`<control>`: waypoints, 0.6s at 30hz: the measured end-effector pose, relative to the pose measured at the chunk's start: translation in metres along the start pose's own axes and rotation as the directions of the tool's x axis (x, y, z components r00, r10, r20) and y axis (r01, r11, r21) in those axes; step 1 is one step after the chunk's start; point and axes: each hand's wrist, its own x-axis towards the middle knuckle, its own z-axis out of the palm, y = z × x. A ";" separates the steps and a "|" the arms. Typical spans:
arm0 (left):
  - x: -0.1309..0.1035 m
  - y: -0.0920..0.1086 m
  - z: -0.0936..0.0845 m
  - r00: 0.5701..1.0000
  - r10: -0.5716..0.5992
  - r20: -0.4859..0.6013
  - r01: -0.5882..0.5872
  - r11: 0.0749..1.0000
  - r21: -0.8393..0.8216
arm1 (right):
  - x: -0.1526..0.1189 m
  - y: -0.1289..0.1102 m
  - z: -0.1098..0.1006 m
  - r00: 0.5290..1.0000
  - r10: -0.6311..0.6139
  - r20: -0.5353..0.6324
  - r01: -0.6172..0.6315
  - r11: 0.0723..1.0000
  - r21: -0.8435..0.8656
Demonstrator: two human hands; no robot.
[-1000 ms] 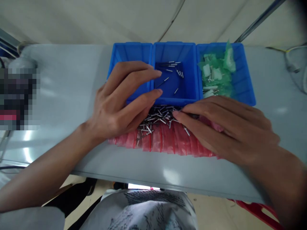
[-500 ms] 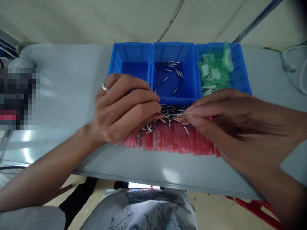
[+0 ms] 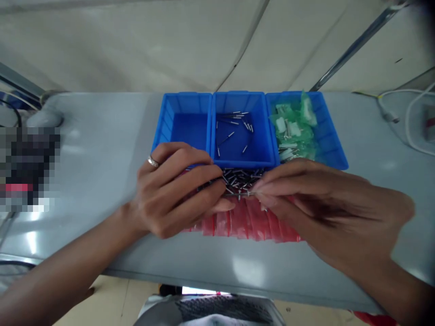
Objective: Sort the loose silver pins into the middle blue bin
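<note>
Between my two hands is a thin metal rivet (image 3: 249, 193), its head end pinched in the fingertips of my right hand (image 3: 326, 203). My left hand (image 3: 180, 185), with a ring on one finger, is at the other end of the rivet; its thumb and forefinger look slightly apart, and whether they touch the pin is unclear. Below and behind the fingers lies a pile of dark and silver rivets (image 3: 239, 177) on a row of red plastic bags (image 3: 248, 219). Both hands partly hide the bags.
Behind the pile stand three blue bins: the left one (image 3: 190, 127) bare inside, the middle one (image 3: 251, 151) with scattered rivets, the right one (image 3: 335, 149) with green bags (image 3: 307, 136). A white cable (image 3: 404, 131) lies at the right on the grey table (image 3: 102, 131).
The view has tilted, so bins, bags and hands appear lower. My left thumb and forefinger have parted somewhat, while my right hand keeps its pinch on the rivet.
</note>
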 end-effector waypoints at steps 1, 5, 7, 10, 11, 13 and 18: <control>-0.001 -0.001 0.000 1.000 -0.024 -0.006 0.024 1.000 -0.005 | 0.000 -0.001 0.001 0.998 0.042 -0.039 -0.042 0.999 -0.010; -0.006 -0.008 0.002 0.990 -0.130 -0.052 0.132 0.991 0.034 | 0.005 0.000 0.000 0.975 0.192 -0.112 -0.171 0.971 0.168; -0.007 -0.012 0.003 0.988 -0.139 -0.067 0.143 0.988 0.063 | 0.007 0.004 -0.004 0.989 0.124 -0.075 -0.113 0.984 0.135; -0.008 -0.015 0.005 0.985 -0.157 -0.068 0.163 0.984 0.079 | 0.006 0.011 -0.010 0.971 -0.225 0.080 0.237 0.946 -0.223; -0.009 -0.016 0.005 0.986 -0.156 -0.064 0.160 0.984 0.081 | 0.005 0.013 -0.011 0.921 -0.346 0.181 0.387 0.867 -0.312; -0.009 -0.016 0.007 0.988 -0.142 -0.060 0.146 0.986 0.082 | 0.004 0.017 -0.011 0.793 -0.474 0.383 0.604 0.695 -0.390; -0.010 -0.016 0.008 0.993 -0.102 -0.058 0.107 0.989 0.100 | 0.004 0.020 -0.004 0.707 -0.450 0.546 0.681 0.641 -0.353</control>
